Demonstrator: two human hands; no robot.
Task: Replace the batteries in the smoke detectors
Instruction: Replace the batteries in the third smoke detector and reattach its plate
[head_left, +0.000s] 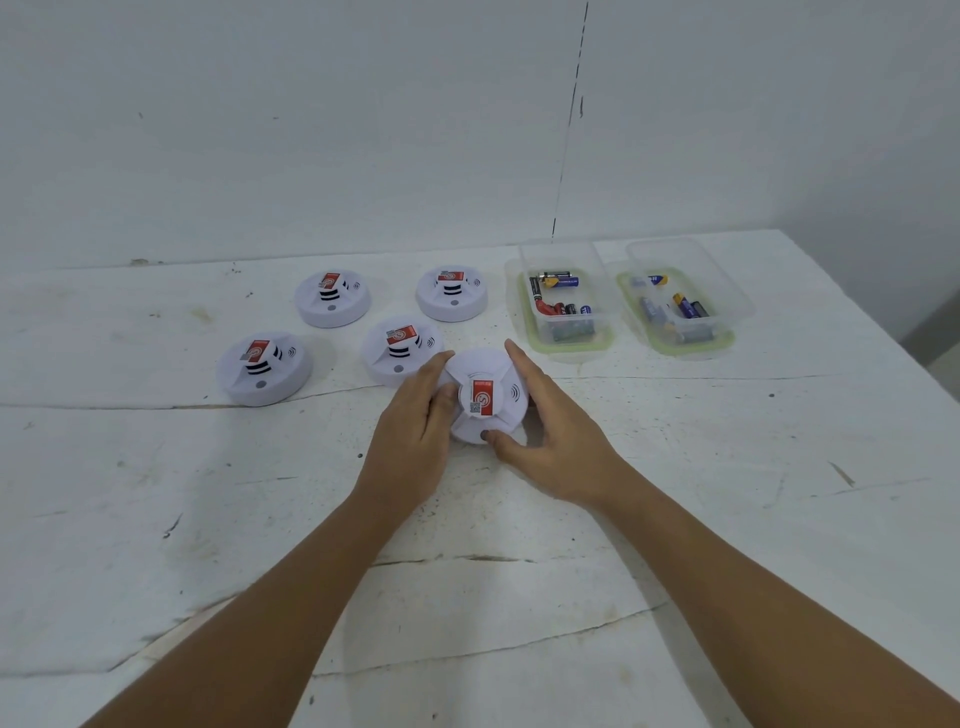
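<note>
A white round smoke detector (485, 382) with a red label on top sits at the table's middle, face up. My left hand (415, 415) grips its left side and my right hand (550, 431) grips its right side, thumb against the near rim. Several more white smoke detectors stand behind it to the left, for example one at the far left (265, 366), one at the back (332, 299) and one just behind my left fingers (400, 348). Two clear plastic boxes hold loose batteries: the left box (566, 312) and the right box (675, 312).
The white table (208, 493) is scuffed and cracked. Its right edge runs diagonally past the right box. A white wall stands behind the table's far edge.
</note>
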